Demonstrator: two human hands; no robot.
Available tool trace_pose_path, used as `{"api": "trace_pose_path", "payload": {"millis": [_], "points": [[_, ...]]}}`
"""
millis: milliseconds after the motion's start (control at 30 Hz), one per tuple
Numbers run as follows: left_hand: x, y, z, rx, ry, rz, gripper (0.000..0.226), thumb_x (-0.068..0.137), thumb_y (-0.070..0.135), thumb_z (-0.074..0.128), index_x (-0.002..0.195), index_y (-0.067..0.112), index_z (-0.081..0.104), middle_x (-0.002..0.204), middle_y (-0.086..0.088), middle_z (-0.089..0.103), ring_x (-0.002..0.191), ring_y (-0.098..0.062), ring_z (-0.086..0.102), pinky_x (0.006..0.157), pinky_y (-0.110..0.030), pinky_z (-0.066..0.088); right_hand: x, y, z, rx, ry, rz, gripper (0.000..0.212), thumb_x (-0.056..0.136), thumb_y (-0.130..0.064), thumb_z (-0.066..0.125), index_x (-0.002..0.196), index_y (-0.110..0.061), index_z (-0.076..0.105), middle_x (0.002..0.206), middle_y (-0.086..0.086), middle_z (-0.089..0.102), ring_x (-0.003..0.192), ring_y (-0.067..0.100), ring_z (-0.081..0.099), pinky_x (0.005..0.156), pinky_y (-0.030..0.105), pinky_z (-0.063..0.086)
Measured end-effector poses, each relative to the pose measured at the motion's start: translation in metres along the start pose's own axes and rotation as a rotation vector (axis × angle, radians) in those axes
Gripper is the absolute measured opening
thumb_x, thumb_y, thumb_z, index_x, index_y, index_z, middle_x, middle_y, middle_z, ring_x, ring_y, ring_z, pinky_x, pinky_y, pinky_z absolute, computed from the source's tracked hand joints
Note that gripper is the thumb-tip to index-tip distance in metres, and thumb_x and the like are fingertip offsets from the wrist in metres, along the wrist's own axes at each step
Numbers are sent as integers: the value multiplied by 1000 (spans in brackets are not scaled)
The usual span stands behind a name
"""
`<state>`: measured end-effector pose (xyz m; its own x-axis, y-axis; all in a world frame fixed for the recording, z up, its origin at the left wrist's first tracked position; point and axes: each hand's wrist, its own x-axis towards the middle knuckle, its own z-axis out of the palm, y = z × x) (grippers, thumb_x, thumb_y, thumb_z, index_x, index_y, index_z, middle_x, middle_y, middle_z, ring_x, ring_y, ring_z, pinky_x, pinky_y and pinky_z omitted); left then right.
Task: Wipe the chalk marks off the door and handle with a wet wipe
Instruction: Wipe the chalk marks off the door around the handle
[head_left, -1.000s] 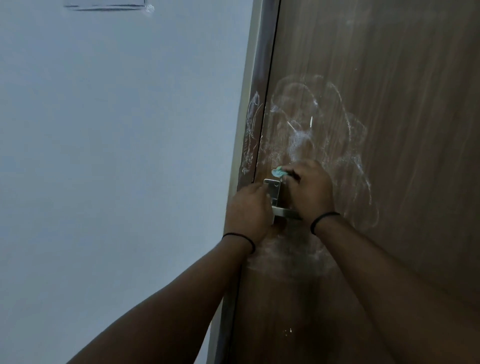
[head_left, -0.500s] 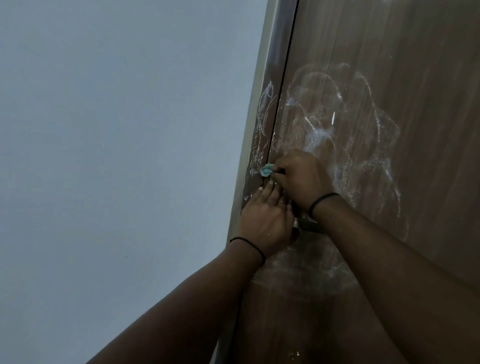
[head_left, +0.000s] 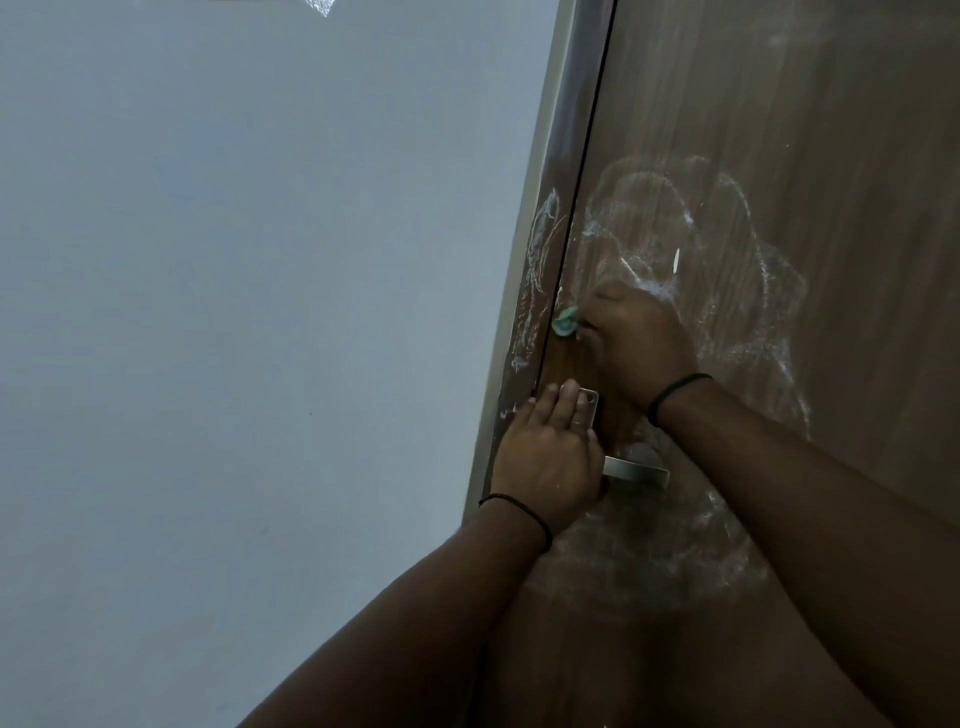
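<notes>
1. Pale wall (head_left: 234, 312) on the left; brown door (head_left: 779, 130) with smeared chalk marks (head_left: 649, 218).
2. Your right hand (head_left: 631, 338): fingers clenched on the teal wet wipe (head_left: 565, 322), pressed near the door edge.
3. Your left hand (head_left: 545, 457): fingers flat, released, over the handle (head_left: 636, 470) plate.
4. Step: wiping above the handle. Next: likely broader passes over the remaining smears.

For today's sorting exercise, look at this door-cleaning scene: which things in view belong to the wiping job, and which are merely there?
Part of the job:
- wet wipe, bunched in the right hand
- left hand, resting on the door handle
- wooden door
- chalk marks

Merely there:
- grey wall
- black wrist bands
- door frame, though it carries chalk scribbles too
</notes>
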<state>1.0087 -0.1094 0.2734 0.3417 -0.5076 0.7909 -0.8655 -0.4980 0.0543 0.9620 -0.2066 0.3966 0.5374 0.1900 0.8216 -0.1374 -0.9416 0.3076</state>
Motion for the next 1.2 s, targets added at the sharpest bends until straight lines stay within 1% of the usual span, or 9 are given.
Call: {"api": "trace_pose_path", "payload": {"millis": [200,400,467,567,700,867,967,1067,1200], "points": [[2,2,-8,2,-1,-4,52,96,30,30,143,11,44,152,-12,38,142,-28,32,116,-41,25,-23,-14,8,-20,-109,-159,18,86,-14,66,101,-14,74,104,7,65,100,29,57,75,38,51],[3,1,-4,37,-39,2,53,98,30,25,147,11,36,157,-8,29,146,-23,21,120,-39,14,-34,23,-12,-112,-13,3,26,91,-7,59,116,-2,65,110,16,62,100,33,58,80,44,52],[3,0,-4,40,-43,-6,53,99,30,25,148,12,34,157,-7,28,147,-23,20,120,-38,13,-33,11,-9,-78,-78,-15,28,85,-2,62,113,-4,66,115,15,61,106,33,56,85,45,50],[3,0,-6,40,-57,-19,53,99,31,24,149,13,30,159,-5,25,147,-22,18,120,-38,12,-51,0,-2,-60,-89,-149,22,79,-7,74,101,-4,72,106,12,67,99,30,62,70,36,54],[5,0,-7,42,-76,-10,54,99,32,23,149,13,30,159,-4,24,147,-21,18,120,-38,12,-69,18,-6,-18,-113,-124,21,73,-6,80,93,-10,73,91,8,66,85,28,61,58,36,52],[3,1,-5,40,-53,-30,53,99,32,25,149,14,31,159,-4,25,147,-20,18,121,-37,12,-40,20,-10,69,38,58,13,83,-5,67,96,-8,67,95,10,59,82,25,56,63,36,49],[2,0,-4,55,-56,-2,55,100,34,21,150,14,26,160,-4,21,148,-21,13,121,-38,8,-40,10,-2,90,2,41,4,81,-7,71,85,-6,70,91,11,61,83,26,57,62,37,50],[-2,-5,-7,123,-17,54,55,101,35,17,149,11,29,157,-7,27,148,-22,15,120,-39,6,-58,13,2,112,-55,62,4,81,-9,71,82,-12,73,86,6,62,81,20,56,63,28,40],[9,-10,-13,118,35,98,62,99,39,9,148,9,32,156,-8,30,148,-21,17,119,-36,2,-53,28,-12,167,51,176,7,79,-2,70,82,-6,74,85,11,64,79,22,56,67,27,37]]}}
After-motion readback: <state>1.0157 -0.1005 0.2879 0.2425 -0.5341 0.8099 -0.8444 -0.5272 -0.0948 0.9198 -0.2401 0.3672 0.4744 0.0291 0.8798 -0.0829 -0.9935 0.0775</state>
